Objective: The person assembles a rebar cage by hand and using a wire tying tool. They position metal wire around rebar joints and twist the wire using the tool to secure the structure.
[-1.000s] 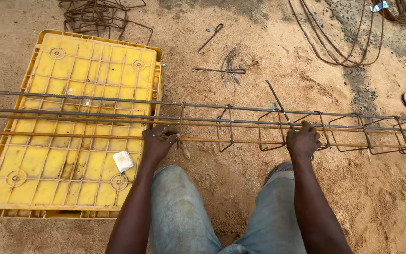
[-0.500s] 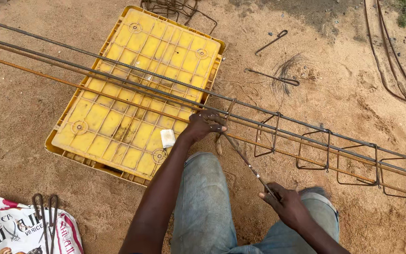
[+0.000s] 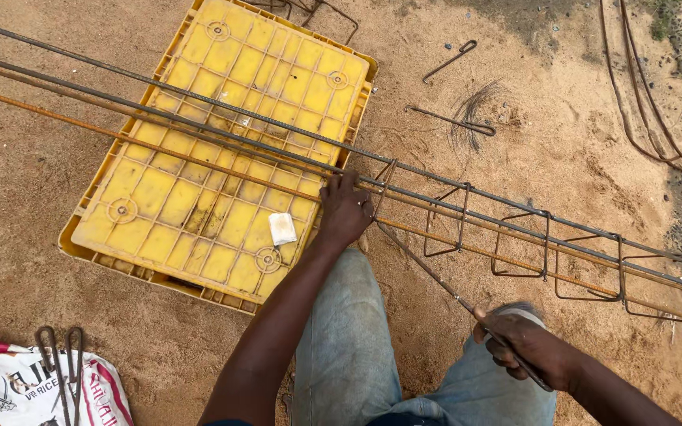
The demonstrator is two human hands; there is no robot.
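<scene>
left hand (image 3: pixel 345 209) grips the rebar cage (image 3: pixel 467 217) beside the crate's edge; right hand (image 3: pixel 534 351) clasps a thin rod (image 3: pixel 428 272).

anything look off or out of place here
Mostly the yellow crate: it lies upside down in the sand, serving as a prop under the long rebars. A small white scrap sits loose on it. Loose bent rods lie scattered on the sand beyond the cage.

Single head-worn view, steeply downward and close over rebar cage (image 3: pixel 467 213) on sandy ground (image 3: pixel 578 142).
</scene>
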